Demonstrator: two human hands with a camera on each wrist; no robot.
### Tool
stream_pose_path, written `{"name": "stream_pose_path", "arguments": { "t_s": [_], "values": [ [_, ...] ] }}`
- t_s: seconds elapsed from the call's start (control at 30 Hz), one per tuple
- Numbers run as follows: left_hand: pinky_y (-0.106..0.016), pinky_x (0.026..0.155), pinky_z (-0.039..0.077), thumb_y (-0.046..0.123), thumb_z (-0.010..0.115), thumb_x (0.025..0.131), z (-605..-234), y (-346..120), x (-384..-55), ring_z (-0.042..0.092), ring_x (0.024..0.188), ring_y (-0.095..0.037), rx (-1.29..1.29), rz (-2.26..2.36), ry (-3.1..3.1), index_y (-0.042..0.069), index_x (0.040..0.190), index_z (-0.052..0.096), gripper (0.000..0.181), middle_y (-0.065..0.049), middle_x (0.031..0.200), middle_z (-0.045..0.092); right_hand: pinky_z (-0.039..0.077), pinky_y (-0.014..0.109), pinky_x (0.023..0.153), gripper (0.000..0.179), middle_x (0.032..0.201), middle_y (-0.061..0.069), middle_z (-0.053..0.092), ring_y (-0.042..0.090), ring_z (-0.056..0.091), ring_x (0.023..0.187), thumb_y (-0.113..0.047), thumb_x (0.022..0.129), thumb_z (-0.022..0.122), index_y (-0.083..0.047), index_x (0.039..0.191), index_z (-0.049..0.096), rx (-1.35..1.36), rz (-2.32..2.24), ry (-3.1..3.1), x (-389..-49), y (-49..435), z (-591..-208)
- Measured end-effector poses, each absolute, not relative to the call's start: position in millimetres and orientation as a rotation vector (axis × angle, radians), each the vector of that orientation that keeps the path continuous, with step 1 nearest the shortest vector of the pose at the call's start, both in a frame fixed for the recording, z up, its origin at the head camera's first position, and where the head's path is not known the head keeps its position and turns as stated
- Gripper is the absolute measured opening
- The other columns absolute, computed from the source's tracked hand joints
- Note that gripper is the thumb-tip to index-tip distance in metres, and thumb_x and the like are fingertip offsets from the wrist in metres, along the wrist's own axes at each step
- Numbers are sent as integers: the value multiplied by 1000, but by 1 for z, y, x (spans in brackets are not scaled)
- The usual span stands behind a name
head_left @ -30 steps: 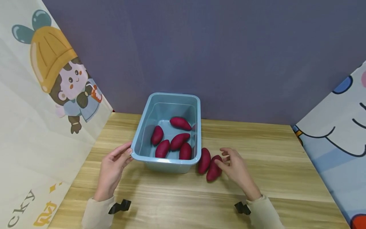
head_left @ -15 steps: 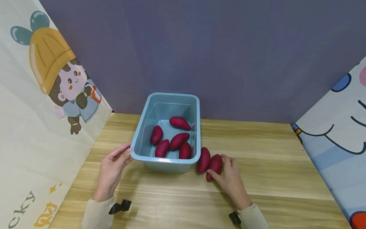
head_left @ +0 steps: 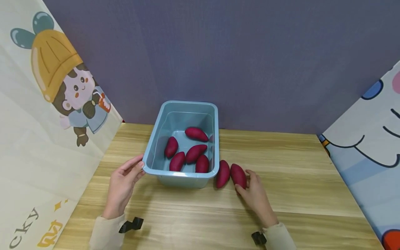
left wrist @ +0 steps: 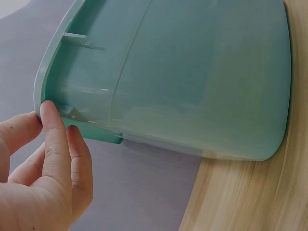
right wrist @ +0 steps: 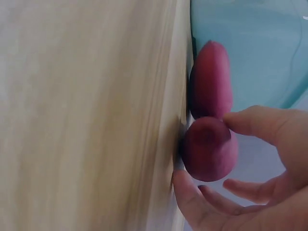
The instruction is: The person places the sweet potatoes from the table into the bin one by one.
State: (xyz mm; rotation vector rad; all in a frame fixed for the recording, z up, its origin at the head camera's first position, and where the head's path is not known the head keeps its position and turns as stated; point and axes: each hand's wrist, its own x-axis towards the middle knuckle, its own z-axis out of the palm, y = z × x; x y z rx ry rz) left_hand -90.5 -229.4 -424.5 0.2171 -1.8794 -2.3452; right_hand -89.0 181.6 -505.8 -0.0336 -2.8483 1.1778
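Note:
A light blue plastic tub (head_left: 184,175) stands on the wooden table, with several purple-red sweet potatoes (head_left: 195,134) inside. My left hand (head_left: 123,185) pinches the tub's near left corner rim between thumb and fingers; in the left wrist view the fingers (left wrist: 55,144) lie at the rim. To the right of the tub, two more sweet potatoes lie on the table. My right hand (head_left: 257,196) holds the outer sweet potato (head_left: 238,176) between thumb and fingers. The inner sweet potato (head_left: 223,174) lies between it and the tub. In the right wrist view the held sweet potato (right wrist: 209,149) appears end-on.
The wooden table (head_left: 281,163) meets a dark blue-grey backdrop (head_left: 265,69) just behind the tub. Printed cartoon sheets stand on the left (head_left: 31,139) and right (head_left: 375,146). A black strap piece sits at each wrist.
My right hand has closed round the outer sweet potato and turned it, so its far end now points left, towards the inner one. My left hand stays at the tub's rim.

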Motion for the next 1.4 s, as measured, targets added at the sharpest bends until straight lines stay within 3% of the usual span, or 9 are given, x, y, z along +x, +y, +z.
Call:
{"name": "stream_pose_path", "arguments": {
  "t_s": [0.33,0.57,0.9,1.13,1.4],
  "values": [
    [-28,87,57,10,71,94,-425,-230,-91,69,97,-14,206,-2359,-1866,-8,132,60,43,-5,116,70,58,45,85,55,117,32,62,38,67,99,-10,93,72,14,135,47,-138,1387,-2810,-91,201,-509],
    [-28,86,58,10,72,94,-425,-230,-91,69,97,-14,209,-2354,-1872,-7,132,60,43,-4,116,70,59,31,80,45,112,27,67,35,69,99,-14,95,71,11,128,55,-240,1480,-2781,-93,209,-508],
    [-28,87,58,11,73,94,-424,-230,-91,68,98,-15,225,-2354,-1877,-9,132,59,45,-4,116,70,54,35,91,50,120,26,65,35,65,109,-25,97,70,6,133,53,-278,1533,-2789,-98,215,-502],
    [-28,86,58,11,72,94,-423,-229,-90,68,97,-15,215,-2348,-1880,-9,132,59,45,-4,115,70,51,16,80,52,122,28,63,35,64,109,-23,97,70,8,134,51,-224,1605,-2720,-106,219,-486],
    [-28,86,58,11,72,94,-426,-230,-91,68,97,-14,222,-2334,-1889,-8,131,60,43,-4,114,70,52,13,76,53,123,29,62,38,63,108,-23,96,71,9,135,51,-124,1584,-2660,-118,223,-461]
  ]
}}
